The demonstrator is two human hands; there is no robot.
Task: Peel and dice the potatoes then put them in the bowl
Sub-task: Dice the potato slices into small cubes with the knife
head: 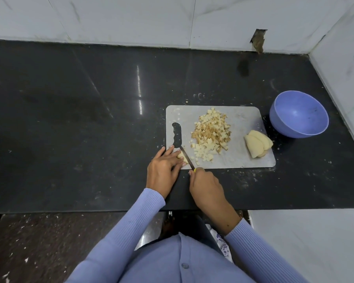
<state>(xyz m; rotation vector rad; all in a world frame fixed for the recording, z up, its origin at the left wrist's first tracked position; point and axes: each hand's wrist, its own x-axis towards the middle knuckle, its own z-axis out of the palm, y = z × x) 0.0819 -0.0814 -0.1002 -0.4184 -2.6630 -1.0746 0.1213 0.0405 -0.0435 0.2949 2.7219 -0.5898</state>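
A grey cutting board (243,119) lies on the black counter. On its near left corner my left hand (164,170) holds down a small potato piece (181,155) with its fingers. My right hand (205,185) grips a knife (186,158) by its yellow handle, and the blade lies across that piece. A heap of diced potato (209,133), partly browned, fills the board's middle. Sliced peeled potato (256,145) leans together at the board's right edge. The blue bowl (298,113) stands empty to the right of the board.
White tiled walls close the counter at the back and right, and the bowl stands near the right wall. Potato crumbs are scattered on the counter (90,119) around the board. The counter's front edge runs just below my wrists.
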